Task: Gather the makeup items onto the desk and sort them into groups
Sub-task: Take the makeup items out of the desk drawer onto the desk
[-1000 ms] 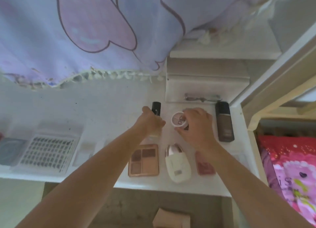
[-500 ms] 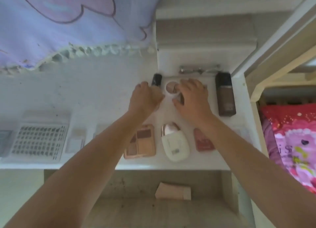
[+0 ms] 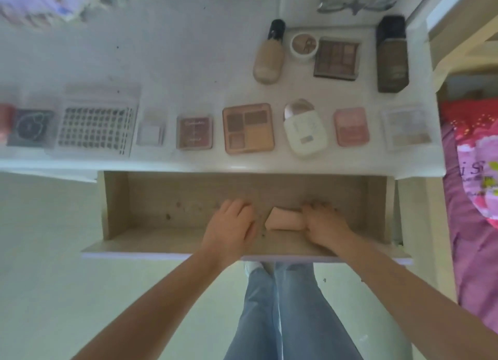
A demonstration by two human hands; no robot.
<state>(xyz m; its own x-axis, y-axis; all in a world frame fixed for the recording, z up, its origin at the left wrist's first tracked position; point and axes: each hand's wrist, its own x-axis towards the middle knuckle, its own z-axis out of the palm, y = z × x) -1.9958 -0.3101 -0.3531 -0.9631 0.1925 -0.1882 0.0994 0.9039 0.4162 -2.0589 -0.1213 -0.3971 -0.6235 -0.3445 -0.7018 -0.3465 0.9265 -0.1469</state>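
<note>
Makeup is sitting all over the white table (image 3: 188,63), so going left to right along the front row: a dark square case (image 3: 29,127) is lying at the far left, blurry, then a clear tray with a grid of small dark bits (image 3: 95,130), a small clear compact (image 3: 150,133), a reddish-brown palette (image 3: 194,133), a bigger rose-gold eyeshadow palette (image 3: 248,128) showing four pans, a white rounded compact (image 3: 304,129), a pink blush compact (image 3: 351,126) and a pale clear palette (image 3: 407,127) right by the table's right end. Behind those, a beige foundation bottle (image 3: 269,55) with a black cap is lying on its side, a little round white pot (image 3: 304,46) is sitting just beside it, a dark brown eyeshadow palette (image 3: 337,59) is touching or nearly touching the pot, and a dark foundation bottle (image 3: 392,55) is lying further right. Under the table edge the wooden drawer (image 3: 161,198) is sitting pulled out, and both hands are reaching into it. The left hand (image 3: 231,224) is resting palm down with relaxed fingers, holding nothing, just left of a peach makeup sponge (image 3: 284,219) lying on the drawer floor. The right hand (image 3: 324,222) is touching the sponge's right end with fingers curled, though I can't tell if it's actually gripping it.
</note>
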